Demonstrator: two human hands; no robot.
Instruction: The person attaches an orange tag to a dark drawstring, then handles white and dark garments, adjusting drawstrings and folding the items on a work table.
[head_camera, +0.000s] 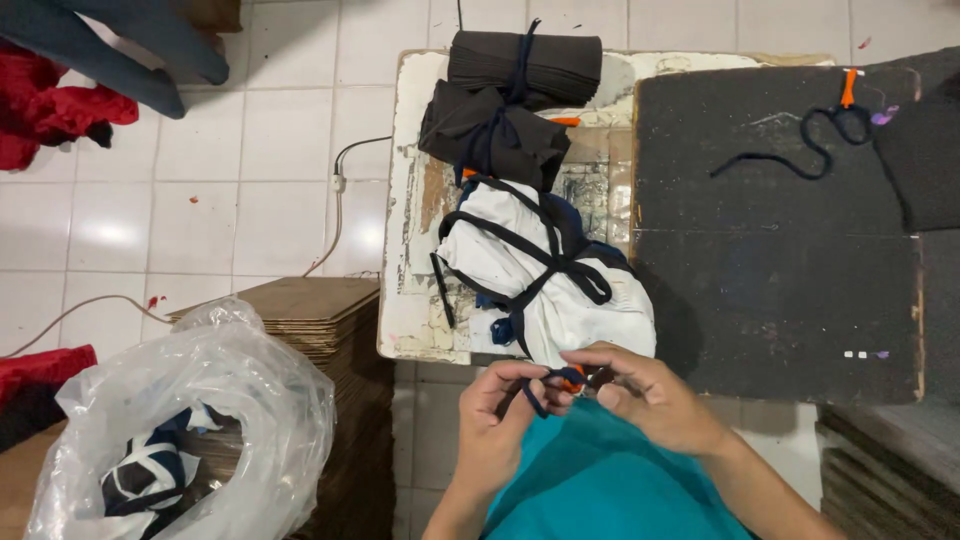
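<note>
My left hand (497, 412) and my right hand (648, 392) meet just below the table's front edge, over my teal lap. Both pinch a dark blue strap (535, 395) with a small orange piece (572, 379) between the fingertips. Right above them lies a white fabric bundle (560, 290) tied with dark straps. Behind it sit two dark brown fabric bundles (495, 125), also tied.
The worn white table (410, 200) carries a black mat (770, 260) with scissors (845, 115) and a loose dark strap at its far right. A clear plastic bag (190, 420) of fabric sits at lower left beside stacked cardboard (320, 310). Red cloth lies on the tiled floor.
</note>
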